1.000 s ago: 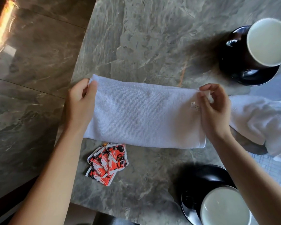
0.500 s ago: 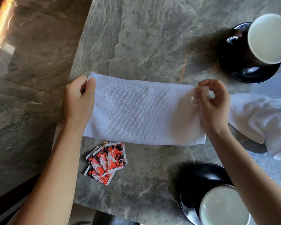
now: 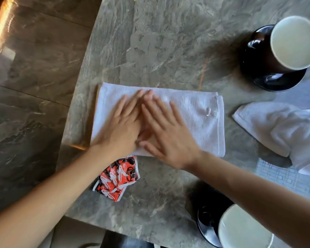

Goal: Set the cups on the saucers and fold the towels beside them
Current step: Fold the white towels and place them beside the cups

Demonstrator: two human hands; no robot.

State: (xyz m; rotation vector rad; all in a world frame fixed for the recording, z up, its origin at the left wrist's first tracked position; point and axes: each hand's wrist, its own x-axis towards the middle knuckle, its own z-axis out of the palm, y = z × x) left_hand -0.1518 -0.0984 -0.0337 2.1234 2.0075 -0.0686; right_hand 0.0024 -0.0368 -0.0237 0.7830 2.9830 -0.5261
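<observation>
A white towel (image 3: pixel 195 111), folded into a long rectangle, lies flat in the middle of the grey marble table (image 3: pixel 168 42). My left hand (image 3: pixel 122 126) and my right hand (image 3: pixel 166 133) both rest flat on its left half, fingers spread and fingertips overlapping. A second white towel (image 3: pixel 279 129) lies crumpled at the right edge. One cup (image 3: pixel 293 42) with a white inside stands on a black saucer (image 3: pixel 276 81) at the far right. Another cup (image 3: pixel 243 230) stands on a black saucer (image 3: pixel 208 217) at the near right, partly behind my right forearm.
Several red and black sachets (image 3: pixel 117 176) lie just below the folded towel, near my left wrist. The table's left edge drops to a dark polished stone floor (image 3: pixel 25 86). A patterned paper (image 3: pixel 284 176) shows under the crumpled towel.
Both hands let go of the towel's two ends and came together flat on its left half. The towel now lies flat on the table.
</observation>
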